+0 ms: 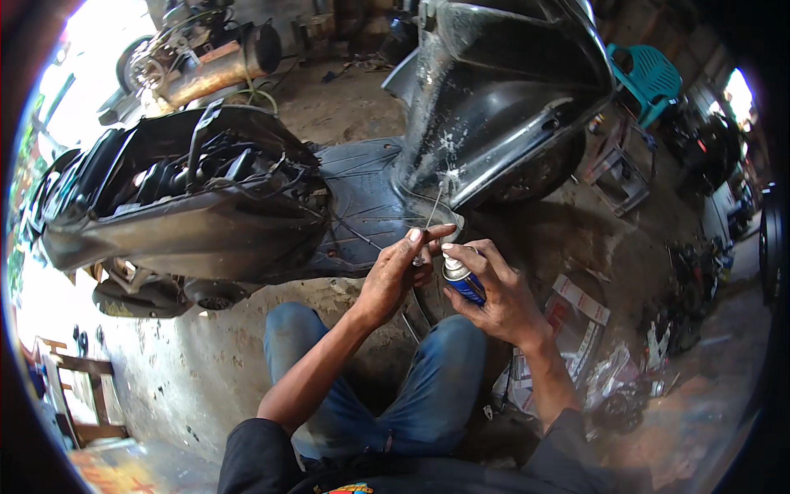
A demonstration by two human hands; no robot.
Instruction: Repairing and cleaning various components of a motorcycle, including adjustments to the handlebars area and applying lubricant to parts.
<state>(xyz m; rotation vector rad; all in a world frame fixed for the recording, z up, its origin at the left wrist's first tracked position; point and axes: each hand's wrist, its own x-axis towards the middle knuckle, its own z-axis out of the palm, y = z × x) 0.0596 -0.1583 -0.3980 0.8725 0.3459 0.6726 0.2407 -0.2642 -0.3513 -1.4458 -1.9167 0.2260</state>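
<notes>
My right hand (512, 303) is wrapped round a blue spray can (466, 286) with a pale top, a finger lying at its nozzle. Just to its left, my left hand (387, 284) pinches a thin cable (434, 207) between thumb and fingers. A small dark piece shows at those fingertips, too small to name. The can's top is close to the left fingertips; whether they touch I cannot tell. Both hands are above the near edge of the footboard (360, 177) of a black scooter, whose front panel (485, 99) rises beyond.
The scooter's seat section (177, 222), uncovered with wiring showing, stretches left. Cardboard (568, 329) and clear plastic bags (613, 370) lie on the floor at right. A metal stand (617, 181) and a teal plastic chair (646, 78) stand farther right; a wooden stool (86, 387) is lower left.
</notes>
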